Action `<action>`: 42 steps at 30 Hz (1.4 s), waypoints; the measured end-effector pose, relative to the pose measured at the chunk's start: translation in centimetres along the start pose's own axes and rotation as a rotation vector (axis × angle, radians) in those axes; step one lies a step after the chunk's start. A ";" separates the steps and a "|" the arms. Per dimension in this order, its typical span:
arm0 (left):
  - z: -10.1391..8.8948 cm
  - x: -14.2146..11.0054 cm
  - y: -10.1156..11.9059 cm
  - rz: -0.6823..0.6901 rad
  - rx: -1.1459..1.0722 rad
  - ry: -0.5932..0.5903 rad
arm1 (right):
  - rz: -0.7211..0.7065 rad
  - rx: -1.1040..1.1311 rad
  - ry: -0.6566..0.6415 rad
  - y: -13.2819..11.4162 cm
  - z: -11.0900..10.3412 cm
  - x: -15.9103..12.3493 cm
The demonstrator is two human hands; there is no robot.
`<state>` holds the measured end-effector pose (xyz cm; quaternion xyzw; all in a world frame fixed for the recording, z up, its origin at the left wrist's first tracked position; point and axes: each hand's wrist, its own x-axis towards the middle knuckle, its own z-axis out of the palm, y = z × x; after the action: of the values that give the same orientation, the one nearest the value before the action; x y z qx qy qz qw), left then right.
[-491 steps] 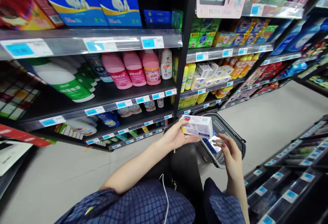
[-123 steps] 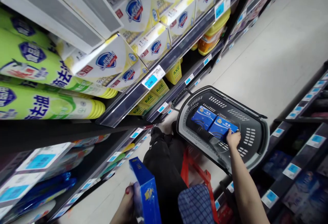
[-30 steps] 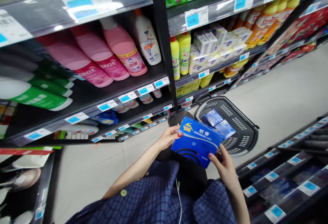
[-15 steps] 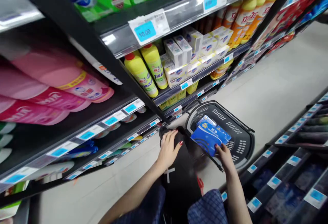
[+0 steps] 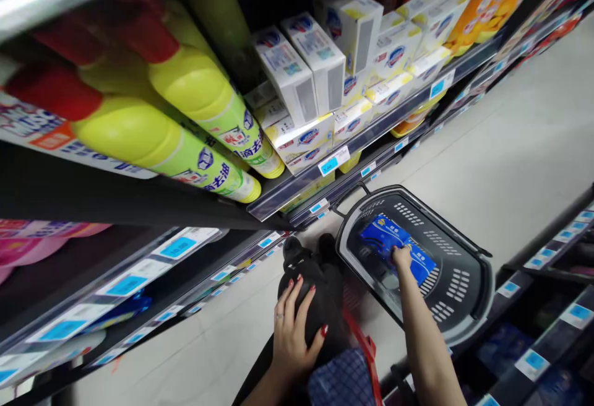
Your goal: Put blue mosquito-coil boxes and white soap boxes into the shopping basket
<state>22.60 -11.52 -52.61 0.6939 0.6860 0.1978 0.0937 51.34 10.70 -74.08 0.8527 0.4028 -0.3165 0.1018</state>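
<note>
Inside the black shopping basket [image 5: 468, 298] on the floor lies blue flat packaging [image 5: 381, 233] with white and yellow print; it looks like two packets side by side, though I cannot tell for certain. My right hand [image 5: 401, 257] reaches down into the basket, fingers closed at the middle of the blue packaging, partly covering it. My left hand [image 5: 297, 322], with red nails and a ring, rests palm down on my knee in black trousers [image 5: 304, 276], fingers spread and holding nothing.
At the left, shelves hold yellow-green bottles [image 5: 139, 133] with red caps and white soap boxes [image 5: 297, 84]. Price-tagged shelf edges [image 5: 334, 163] run close beside the basket. More low shelving [image 5: 538, 332] stands at the right. A red strap or handle [image 5: 369, 353] hangs by my leg.
My right hand has lowered the blue packaging into the basket, where it lies flatter. My left hand has slid back along the knee. The view has shifted nearer the shelf.
</note>
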 end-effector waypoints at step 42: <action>1.0 -0.1 0.2 -0.084 -0.031 0.124 | -0.202 -0.134 0.206 2.7 0.3 5.7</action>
<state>23.20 -11.53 -53.46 0.6493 0.7159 0.2469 0.0698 55.93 12.37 -78.10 0.8271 0.5151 -0.2084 0.0841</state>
